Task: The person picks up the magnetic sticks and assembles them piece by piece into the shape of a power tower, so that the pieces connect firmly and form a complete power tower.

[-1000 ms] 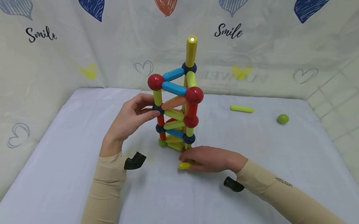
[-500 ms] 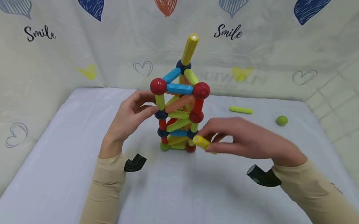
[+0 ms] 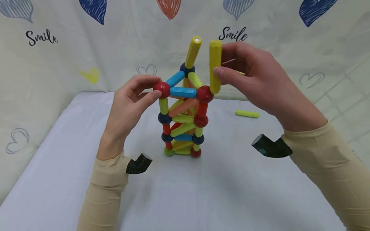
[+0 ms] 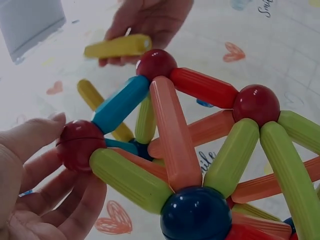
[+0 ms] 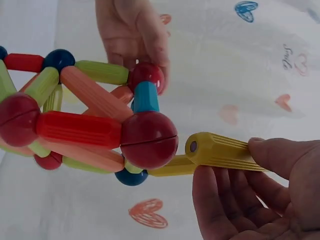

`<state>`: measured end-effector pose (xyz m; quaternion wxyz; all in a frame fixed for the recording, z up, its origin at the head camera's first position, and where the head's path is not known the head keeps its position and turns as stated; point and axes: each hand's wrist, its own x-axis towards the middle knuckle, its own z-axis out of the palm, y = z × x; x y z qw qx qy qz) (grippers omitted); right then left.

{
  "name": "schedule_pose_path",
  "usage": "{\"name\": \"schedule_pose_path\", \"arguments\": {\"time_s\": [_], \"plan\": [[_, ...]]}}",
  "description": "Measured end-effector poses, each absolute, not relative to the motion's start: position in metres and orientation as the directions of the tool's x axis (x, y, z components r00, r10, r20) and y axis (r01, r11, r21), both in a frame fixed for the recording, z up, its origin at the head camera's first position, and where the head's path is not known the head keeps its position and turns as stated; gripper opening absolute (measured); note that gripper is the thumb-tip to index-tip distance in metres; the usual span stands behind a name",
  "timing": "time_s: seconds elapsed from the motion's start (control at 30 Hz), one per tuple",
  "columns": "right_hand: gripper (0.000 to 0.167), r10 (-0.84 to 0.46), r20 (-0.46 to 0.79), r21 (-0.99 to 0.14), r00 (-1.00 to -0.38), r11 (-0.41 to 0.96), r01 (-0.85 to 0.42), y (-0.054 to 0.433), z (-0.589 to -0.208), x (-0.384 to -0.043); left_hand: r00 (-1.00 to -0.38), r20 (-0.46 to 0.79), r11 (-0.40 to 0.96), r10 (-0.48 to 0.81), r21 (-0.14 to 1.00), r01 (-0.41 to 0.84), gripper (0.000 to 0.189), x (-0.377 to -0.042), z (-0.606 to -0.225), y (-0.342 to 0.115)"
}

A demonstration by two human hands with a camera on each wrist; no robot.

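Observation:
A tower of magnetic sticks and balls (image 3: 183, 92) stands upright on the table. With thumb and fingers my left hand (image 3: 122, 110) pinches the red ball (image 4: 81, 145) at its upper left corner. My right hand (image 3: 261, 80) holds a yellow magnetic stick (image 3: 214, 60) nearly upright above the upper right red ball (image 3: 204, 94). In the right wrist view a small gap separates the stick's lower end (image 5: 194, 146) from that red ball. Another yellow stick (image 3: 193, 53) rises from the dark blue ball (image 3: 187, 69) at the tower's back corner.
A lime green stick (image 3: 247, 114) lies on the white-covered table (image 3: 174, 206), right of the tower. Behind stands a white cloth backdrop (image 3: 117, 47) printed with hearts. Black wrist cameras (image 3: 272, 146) jut from both sleeves.
My right hand has lifted the yellow stick from the tower's base to its top and turned it upright. The left hand has moved up from a dark blue ball to the red one.

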<state>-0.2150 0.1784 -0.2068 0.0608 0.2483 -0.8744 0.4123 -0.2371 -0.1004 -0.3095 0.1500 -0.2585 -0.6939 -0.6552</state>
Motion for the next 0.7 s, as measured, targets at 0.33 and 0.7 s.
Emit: {"name": "schedule_pose_path", "arguments": {"time_s": [0.33,0.7], "plan": [[0.04,-0.406,0.284,-0.688,-0.869,0.546,-0.479,0.163,-0.205,-0.229,-0.816,0.545,0.014,0.196,0.83,0.558,0.035,-0.238,-0.305,-0.098],[0.04,-0.369,0.264,-0.747,-0.891,0.506,-0.431,0.154,-0.205,-0.231,-0.812,0.548,0.014,0.2,0.827,0.562,0.034,-0.237,-0.303,-0.099]]}}
